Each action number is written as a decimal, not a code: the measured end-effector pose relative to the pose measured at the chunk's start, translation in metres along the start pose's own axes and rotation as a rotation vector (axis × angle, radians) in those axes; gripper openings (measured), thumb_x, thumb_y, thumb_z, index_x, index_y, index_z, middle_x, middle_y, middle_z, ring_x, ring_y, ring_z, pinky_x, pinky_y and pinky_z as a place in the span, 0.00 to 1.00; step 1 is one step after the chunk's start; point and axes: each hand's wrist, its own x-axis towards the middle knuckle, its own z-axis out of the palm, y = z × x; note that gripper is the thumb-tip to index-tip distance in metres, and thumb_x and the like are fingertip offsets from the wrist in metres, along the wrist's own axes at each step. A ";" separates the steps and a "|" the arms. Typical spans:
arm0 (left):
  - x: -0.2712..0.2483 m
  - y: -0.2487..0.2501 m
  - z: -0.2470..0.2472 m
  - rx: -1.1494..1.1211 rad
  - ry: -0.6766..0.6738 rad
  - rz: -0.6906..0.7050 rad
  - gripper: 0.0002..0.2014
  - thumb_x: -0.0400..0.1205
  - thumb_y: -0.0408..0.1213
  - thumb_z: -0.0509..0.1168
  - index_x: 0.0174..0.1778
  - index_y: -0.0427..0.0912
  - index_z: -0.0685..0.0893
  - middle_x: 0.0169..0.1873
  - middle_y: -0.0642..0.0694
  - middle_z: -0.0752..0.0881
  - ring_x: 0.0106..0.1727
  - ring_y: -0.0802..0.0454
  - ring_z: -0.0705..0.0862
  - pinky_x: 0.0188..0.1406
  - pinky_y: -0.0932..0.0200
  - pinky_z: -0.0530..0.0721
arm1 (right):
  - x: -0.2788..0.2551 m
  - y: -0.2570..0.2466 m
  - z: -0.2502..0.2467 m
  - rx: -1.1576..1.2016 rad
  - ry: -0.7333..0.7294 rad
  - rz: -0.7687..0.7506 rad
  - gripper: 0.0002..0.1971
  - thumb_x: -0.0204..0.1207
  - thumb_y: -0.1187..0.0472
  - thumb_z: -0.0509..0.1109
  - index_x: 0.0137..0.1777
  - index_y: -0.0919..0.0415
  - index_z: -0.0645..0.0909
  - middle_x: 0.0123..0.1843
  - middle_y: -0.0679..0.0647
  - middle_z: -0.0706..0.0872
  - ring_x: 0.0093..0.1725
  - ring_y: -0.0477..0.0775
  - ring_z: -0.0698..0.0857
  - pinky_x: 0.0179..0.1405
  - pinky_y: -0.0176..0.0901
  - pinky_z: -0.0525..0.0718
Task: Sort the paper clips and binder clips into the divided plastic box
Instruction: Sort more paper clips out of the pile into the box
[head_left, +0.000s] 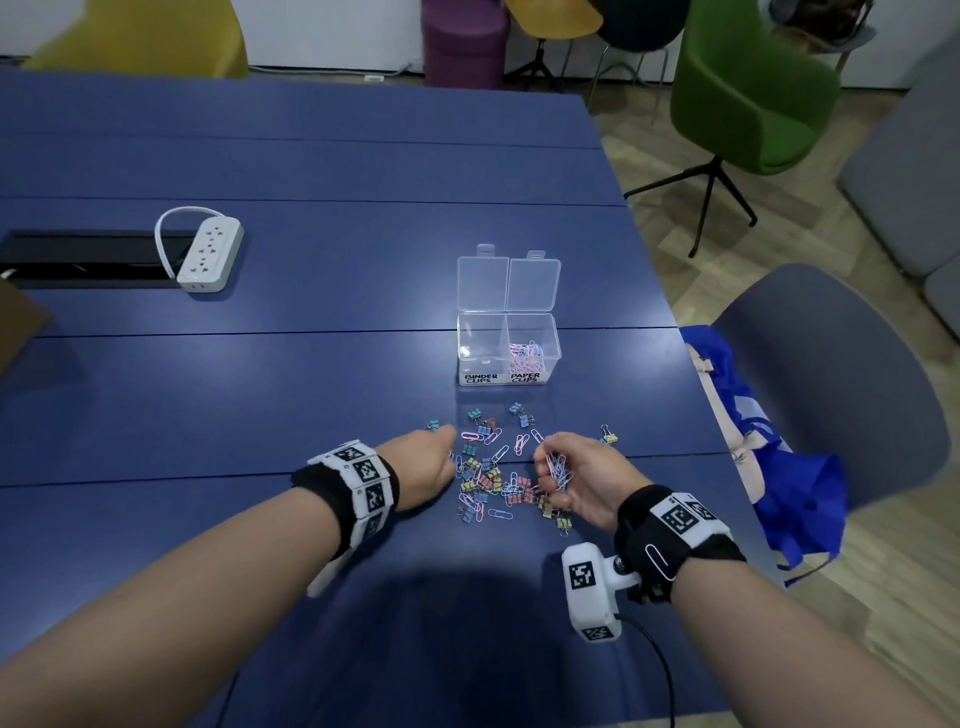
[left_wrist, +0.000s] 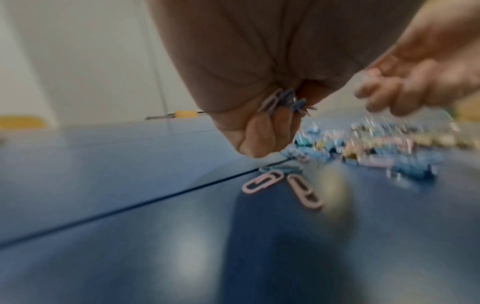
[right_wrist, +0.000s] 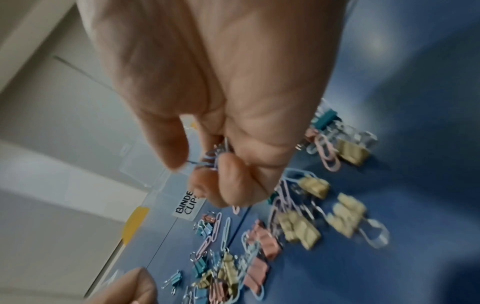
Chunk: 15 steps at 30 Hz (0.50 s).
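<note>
We had the clear plastic divided box (head_left: 508, 349) at 12 o'clock from the hands, lids flipped open toward the far side. Its right cell, labelled PAPER CLIPS, held a small heap of pink and blue paper clips (head_left: 527, 352); the left cell, labelled BINDER CLIPS, looked bare inside.

The mixed pile of pastel paper clips and small binder clips (head_left: 493, 470) lay on the blue table (head_left: 311, 395) just at 6 o'clock of the box, between our two hands.

Left hand (head_left: 423, 467) sat at 9 o'clock of the pile, knuckles up, fingers curled. The left wrist view showed a few blue and lilac paper clips (left_wrist: 283, 101) gripped in its curled fingers, with two loose pink paper clips (left_wrist: 283, 187) on the table below.

Right hand (head_left: 582, 478) sat at 3 o'clock of the pile, palm turned inward, fingers curled round a bundle of blue paper clips (head_left: 558, 470). The right wrist view confirmed the thumb and fingers pinching it, with yellow, pink and teal binder clips (right_wrist: 298, 228) strewn underneath.

A white power strip (head_left: 210, 254) lay at 10 o'clock, well apart from the box. A blue bag (head_left: 779, 467) sat on the grey chair (head_left: 841, 374) at 3 o'clock, off the table.
</note>
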 end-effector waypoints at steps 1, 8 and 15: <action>0.000 -0.002 -0.002 -0.069 0.017 -0.024 0.06 0.84 0.36 0.50 0.44 0.39 0.67 0.33 0.44 0.75 0.37 0.42 0.74 0.39 0.54 0.70 | 0.002 -0.003 0.000 -0.099 0.024 -0.026 0.10 0.80 0.68 0.59 0.36 0.62 0.74 0.30 0.55 0.74 0.24 0.48 0.70 0.16 0.34 0.62; 0.002 -0.001 -0.020 -0.691 -0.078 -0.183 0.08 0.83 0.33 0.55 0.37 0.43 0.71 0.23 0.46 0.77 0.18 0.53 0.72 0.19 0.64 0.72 | 0.014 -0.069 0.004 -0.483 0.089 -0.095 0.12 0.80 0.72 0.59 0.37 0.61 0.77 0.30 0.54 0.77 0.25 0.46 0.72 0.16 0.32 0.68; 0.019 0.022 -0.052 -0.769 -0.121 -0.136 0.08 0.84 0.31 0.56 0.40 0.41 0.76 0.23 0.47 0.75 0.19 0.57 0.71 0.17 0.66 0.72 | 0.040 -0.144 0.027 -0.475 0.206 -0.150 0.16 0.82 0.74 0.50 0.33 0.61 0.68 0.30 0.58 0.69 0.23 0.48 0.72 0.17 0.31 0.71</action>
